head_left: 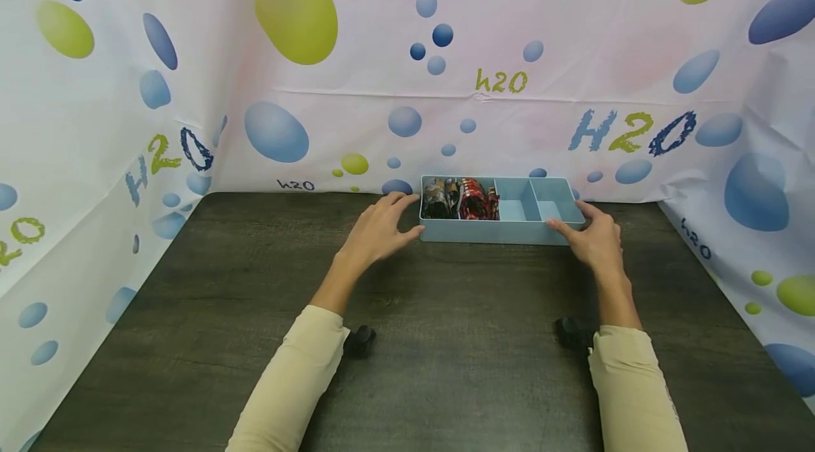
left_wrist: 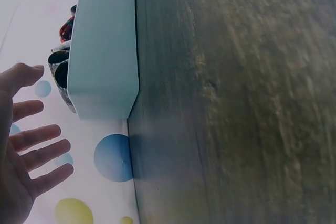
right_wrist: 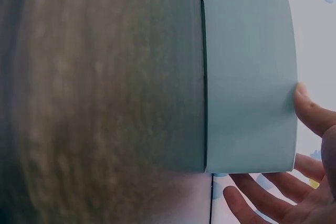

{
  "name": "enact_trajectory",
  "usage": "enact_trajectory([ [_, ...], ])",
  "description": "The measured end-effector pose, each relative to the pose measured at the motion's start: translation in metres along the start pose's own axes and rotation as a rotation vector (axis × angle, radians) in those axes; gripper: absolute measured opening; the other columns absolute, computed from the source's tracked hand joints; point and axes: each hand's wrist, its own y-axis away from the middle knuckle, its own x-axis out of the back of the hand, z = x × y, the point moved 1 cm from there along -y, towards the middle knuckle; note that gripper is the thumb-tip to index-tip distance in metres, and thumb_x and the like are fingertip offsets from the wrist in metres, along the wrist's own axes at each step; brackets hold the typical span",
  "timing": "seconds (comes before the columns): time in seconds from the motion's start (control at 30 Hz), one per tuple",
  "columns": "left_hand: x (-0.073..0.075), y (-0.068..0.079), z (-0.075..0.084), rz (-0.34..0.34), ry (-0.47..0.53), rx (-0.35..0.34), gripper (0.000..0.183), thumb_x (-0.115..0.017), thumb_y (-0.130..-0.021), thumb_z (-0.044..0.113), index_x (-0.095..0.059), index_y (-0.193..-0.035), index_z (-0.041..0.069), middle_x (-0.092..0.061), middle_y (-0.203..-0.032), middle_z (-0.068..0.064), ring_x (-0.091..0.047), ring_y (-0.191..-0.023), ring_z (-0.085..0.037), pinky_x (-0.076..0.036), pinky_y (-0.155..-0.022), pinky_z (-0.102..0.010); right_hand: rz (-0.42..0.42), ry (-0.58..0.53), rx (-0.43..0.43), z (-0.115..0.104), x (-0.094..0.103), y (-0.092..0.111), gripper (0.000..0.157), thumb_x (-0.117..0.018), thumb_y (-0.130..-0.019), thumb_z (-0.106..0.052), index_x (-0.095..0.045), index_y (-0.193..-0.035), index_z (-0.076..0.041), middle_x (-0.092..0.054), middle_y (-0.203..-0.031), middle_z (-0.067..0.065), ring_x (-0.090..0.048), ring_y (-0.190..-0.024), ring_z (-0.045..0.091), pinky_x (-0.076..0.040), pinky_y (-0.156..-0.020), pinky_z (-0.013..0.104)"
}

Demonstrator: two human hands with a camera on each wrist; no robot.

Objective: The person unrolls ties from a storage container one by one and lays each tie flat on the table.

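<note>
A light blue divided organizer box (head_left: 493, 231) sits at the back of the dark table. Rolled patterned cloth pieces, dark ones (head_left: 436, 199) and red ones (head_left: 472, 199), fill its left compartment. My left hand (head_left: 377, 229) is beside the box's left end, thumb and fingers spread; in the left wrist view a gap shows between the fingers (left_wrist: 44, 153) and the box wall (left_wrist: 102, 51). At the other end, my right hand (head_left: 597, 236) holds the corner, thumb (right_wrist: 310, 106) on the front rim and fingers around the right end, partly hidden behind it.
Two smaller compartments (head_left: 517, 201) on the box's right side show bare bottoms. Behind the box and along both sides hangs a white sheet (head_left: 356, 105) printed with bubbles and "H2O". The dark wooden tabletop (head_left: 458, 339) stretches in front, under both forearms.
</note>
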Motion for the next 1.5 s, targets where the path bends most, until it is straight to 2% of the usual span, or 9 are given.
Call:
enact_trajectory([
  [0.17,0.000,-0.008,0.003,-0.008,0.009,0.006,0.064,-0.066,-0.102,0.041,-0.049,-0.155,0.011,-0.051,-0.152,-0.016,-0.050,-0.139,-0.035,-0.042,-0.112,-0.055,0.029,-0.034,0.039,0.003,-0.001,0.000,0.084,-0.073,-0.097,-0.041,-0.038,-0.155,0.009,-0.040,-0.153,0.037,-0.047,-0.131,0.055,-0.038,-0.105,0.071],
  [0.37,-0.001,-0.019,0.006,-0.020,0.002,0.005,0.063,-0.065,-0.103,0.041,-0.047,-0.156,0.013,-0.052,-0.151,-0.016,-0.051,-0.138,-0.035,-0.041,-0.112,-0.055,0.034,-0.050,0.047,0.005,-0.001,0.000,0.082,-0.073,-0.098,-0.039,-0.038,-0.154,0.009,-0.041,-0.151,0.040,-0.052,-0.124,0.055,-0.044,-0.101,0.069],
  [0.63,0.000,-0.032,0.006,-0.035,-0.025,-0.001,0.061,-0.063,-0.104,0.038,-0.047,-0.156,0.011,-0.052,-0.152,-0.016,-0.050,-0.139,-0.034,-0.039,-0.115,-0.056,0.033,-0.052,0.033,0.003,0.000,-0.001,0.080,-0.073,-0.098,-0.036,-0.038,-0.153,0.010,-0.041,-0.151,0.040,-0.051,-0.126,0.056,-0.045,-0.100,0.069],
  [0.87,-0.004,-0.042,0.006,-0.059,-0.007,-0.001,0.064,-0.063,-0.104,0.036,-0.041,-0.159,0.011,-0.049,-0.153,-0.017,-0.048,-0.140,-0.036,-0.038,-0.115,-0.058,0.033,-0.049,0.031,0.002,0.000,-0.002,0.079,-0.073,-0.098,-0.035,-0.038,-0.153,0.010,-0.040,-0.151,0.040,-0.050,-0.128,0.057,-0.042,-0.103,0.070],
  [1.07,-0.010,-0.047,0.005,-0.078,0.014,-0.007,0.067,-0.065,-0.104,0.034,-0.038,-0.161,0.013,-0.044,-0.156,-0.020,-0.049,-0.139,-0.038,-0.043,-0.111,-0.055,0.032,-0.053,0.032,0.002,0.000,-0.001,0.079,-0.073,-0.098,-0.034,-0.038,-0.153,0.010,-0.040,-0.152,0.040,-0.050,-0.128,0.057,-0.042,-0.104,0.070],
  [1.37,-0.015,-0.059,0.000,-0.087,0.067,-0.098,0.069,-0.070,-0.101,0.030,-0.039,-0.161,0.014,-0.044,-0.154,-0.018,-0.057,-0.127,-0.035,-0.050,-0.101,-0.052,0.029,-0.046,0.009,0.002,-0.001,0.000,0.080,-0.073,-0.098,-0.037,-0.038,-0.154,0.008,-0.040,-0.152,0.039,-0.051,-0.126,0.055,-0.042,-0.103,0.069],
  [1.5,-0.016,-0.066,-0.003,-0.079,0.084,-0.172,0.068,-0.071,-0.100,0.028,-0.041,-0.159,0.012,-0.044,-0.155,-0.017,-0.052,-0.133,-0.037,-0.045,-0.108,-0.054,0.033,-0.045,-0.004,0.002,-0.001,0.000,0.080,-0.073,-0.098,-0.037,-0.038,-0.155,0.008,-0.041,-0.153,0.038,-0.051,-0.124,0.053,-0.043,-0.102,0.069],
])
